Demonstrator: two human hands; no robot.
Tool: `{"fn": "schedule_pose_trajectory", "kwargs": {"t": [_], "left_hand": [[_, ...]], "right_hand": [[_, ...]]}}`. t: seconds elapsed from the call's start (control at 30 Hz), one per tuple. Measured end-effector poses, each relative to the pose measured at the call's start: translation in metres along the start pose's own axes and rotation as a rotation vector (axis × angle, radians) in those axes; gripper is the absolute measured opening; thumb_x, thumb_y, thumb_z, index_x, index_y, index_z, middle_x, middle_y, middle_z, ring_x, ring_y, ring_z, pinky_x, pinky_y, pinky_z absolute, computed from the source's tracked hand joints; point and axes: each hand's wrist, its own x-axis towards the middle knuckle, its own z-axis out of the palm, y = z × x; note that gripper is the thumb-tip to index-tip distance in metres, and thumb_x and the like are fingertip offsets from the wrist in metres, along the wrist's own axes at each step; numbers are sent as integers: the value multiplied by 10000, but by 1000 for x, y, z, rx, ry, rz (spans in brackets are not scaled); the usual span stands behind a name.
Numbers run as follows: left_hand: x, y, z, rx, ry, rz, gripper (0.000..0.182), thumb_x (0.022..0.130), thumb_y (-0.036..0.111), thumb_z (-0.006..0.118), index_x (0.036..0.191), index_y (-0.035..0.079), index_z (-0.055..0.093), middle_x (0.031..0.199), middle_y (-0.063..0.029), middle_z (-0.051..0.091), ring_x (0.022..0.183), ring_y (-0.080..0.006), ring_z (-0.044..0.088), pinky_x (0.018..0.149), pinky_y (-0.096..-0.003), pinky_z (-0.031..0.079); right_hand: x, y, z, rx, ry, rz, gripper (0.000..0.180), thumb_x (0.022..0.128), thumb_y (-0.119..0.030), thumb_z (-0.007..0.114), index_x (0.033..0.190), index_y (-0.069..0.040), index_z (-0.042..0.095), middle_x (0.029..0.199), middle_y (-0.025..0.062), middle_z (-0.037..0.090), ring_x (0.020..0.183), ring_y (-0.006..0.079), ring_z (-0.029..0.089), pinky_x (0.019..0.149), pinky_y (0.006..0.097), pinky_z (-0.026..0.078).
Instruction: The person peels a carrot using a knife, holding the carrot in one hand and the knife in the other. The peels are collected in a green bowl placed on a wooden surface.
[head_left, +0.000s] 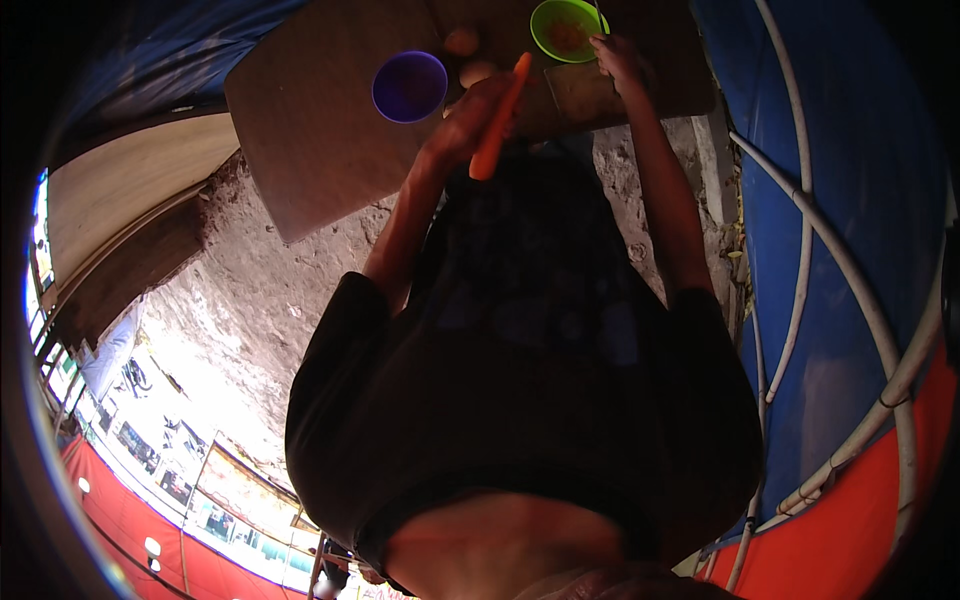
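Note:
My left hand (474, 116) grips a long peeled-looking carrot (496, 131), which slants up and away from my body. My right hand (618, 63) is closed around a thin tool, probably a knife (600, 13), whose narrow upper part stands out past the fingers. Just left of that hand is a lime-green bowl (537, 34) with orange bits inside. A purple bowl (379, 84) stands to the left of my left hand, its contents too dark to make out. Between the bowls lie two round brownish things, perhaps eggs or onions (461, 41); my left hand partly covers the nearer one (477, 73).
Both bowls rest on a brown tabletop (300, 142), with a board-like flat piece (581, 94) near its front edge. Rough ground (300, 262) lies below. Pale poles (806, 210) and a blue tarp (847, 277) stand close on the right.

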Motion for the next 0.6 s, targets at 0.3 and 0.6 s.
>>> {"fn": "schedule_pose_trajectory", "kwargs": {"t": [0.3, 0.6], "left_hand": [[-12, 14, 14, 55, -74, 242, 420, 1111, 359, 493, 1395, 63, 582, 937, -20, 615, 779, -113, 601, 669, -283, 527], [-10, 23, 20, 6, -78, 207, 494, 1108, 361, 537, 1464, 26, 467, 909, -61, 628, 728, -163, 630, 662, -317, 535]], "right_hand": [[-143, -112, 28, -3, -177, -232, 327, 1083, -243, 616, 1388, -130, 582, 823, 28, 686, 589, 66, 527, 539, 243, 415], [-207, -140, 41, -297, -118, -631, 383, 1042, -183, 662, 1409, -112, 580, 944, 110, 737, 836, 192, 688, 761, 343, 525]]}}
